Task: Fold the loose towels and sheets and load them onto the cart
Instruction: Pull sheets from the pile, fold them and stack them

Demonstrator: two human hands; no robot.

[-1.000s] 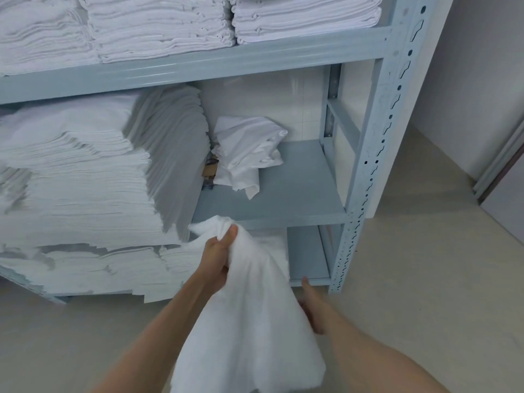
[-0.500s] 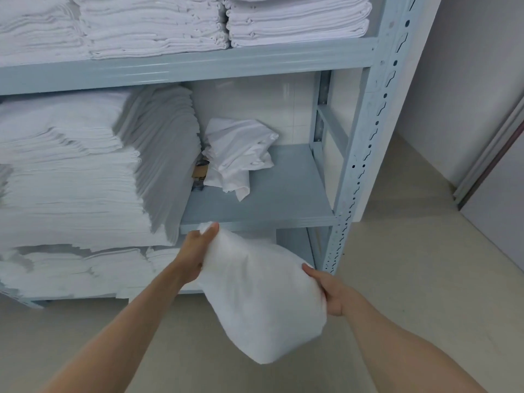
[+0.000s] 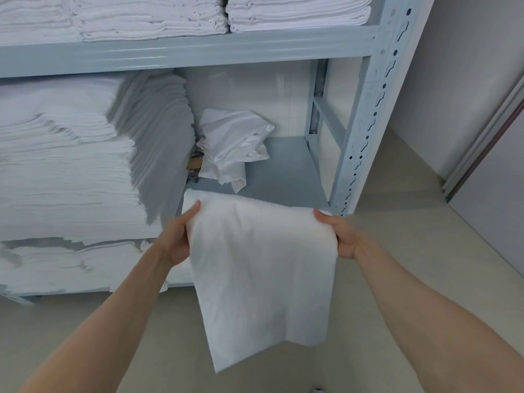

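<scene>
Both hands have moved apart since half a second ago, and the white towel (image 3: 261, 268), then a bunched bundle, now hangs spread flat between them. On the towel's upper left corner the left hand (image 3: 177, 239) has its grip closed, thumb on top; the right hand (image 3: 341, 236) does the same at the upper right corner. Held in the air, the towel hangs in front of the grey-blue shelf rack (image 3: 365, 114), its lower edge over the floor. Behind it, a crumpled white sheet (image 3: 234, 146) lies on the middle shelf, beside a tall stack of folded linens (image 3: 73, 157).
</scene>
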